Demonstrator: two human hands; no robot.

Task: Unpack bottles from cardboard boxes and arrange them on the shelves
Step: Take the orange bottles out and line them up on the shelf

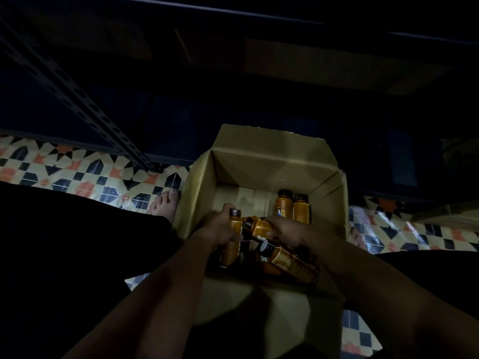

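An open cardboard box stands on the floor between my legs. Inside it are several amber bottles with dark caps. My left hand is closed around an upright bottle at the near left of the box. My right hand grips a bottle lying sideways, cap pointing left. Another bottle lies tilted just below my right wrist. Two bottles stand upright against the box's far right wall. The dark shelving fills the top of the view, its contents too dim to make out.
A perforated metal shelf post runs diagonally down to the patterned tiled floor at the left. A bare foot rests beside the box's left wall. The box's near flap hangs toward me.
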